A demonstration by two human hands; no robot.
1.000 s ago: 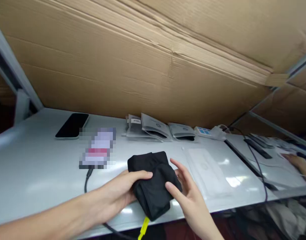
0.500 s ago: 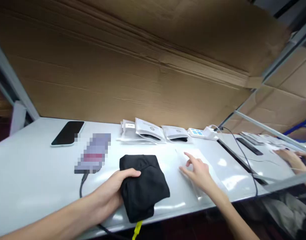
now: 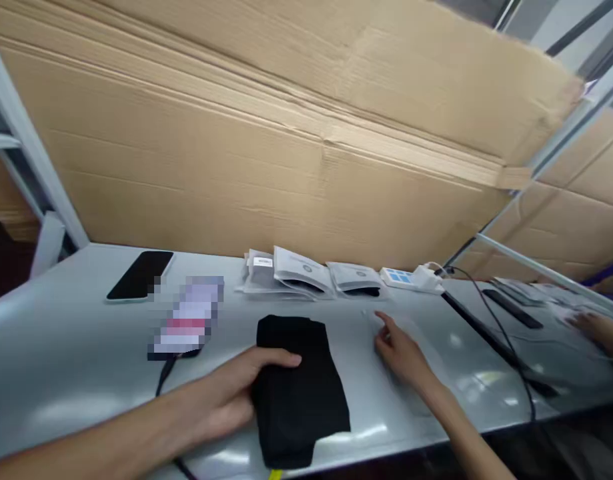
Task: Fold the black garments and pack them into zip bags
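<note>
A folded black cloth item (image 3: 299,393) is gripped in my left hand (image 3: 236,387), thumb on top and the other fingers hidden underneath. From its lower edge a bit of yellow tag (image 3: 275,475) sticks out. My right hand (image 3: 401,350) rests over a clear plastic bag (image 3: 421,333) on the white table, its index finger stretched out and the others partly curled. It appears to touch the bag but does not visibly hold it.
Several packed translucent pouches (image 3: 303,273) lie along the cardboard wall (image 3: 211,167). A dark phone (image 3: 141,275) and a pixelated phone (image 3: 189,313) with a cable are at left. A white power strip (image 3: 411,279) stands right. Beyond the rail, another person's hand (image 3: 593,327) shows.
The view has tilted up slightly and brightened on the cardboard. My right hand's fingers have drawn closer together over the bag. The left hand still holds the black cloth item, now flatter to view.
</note>
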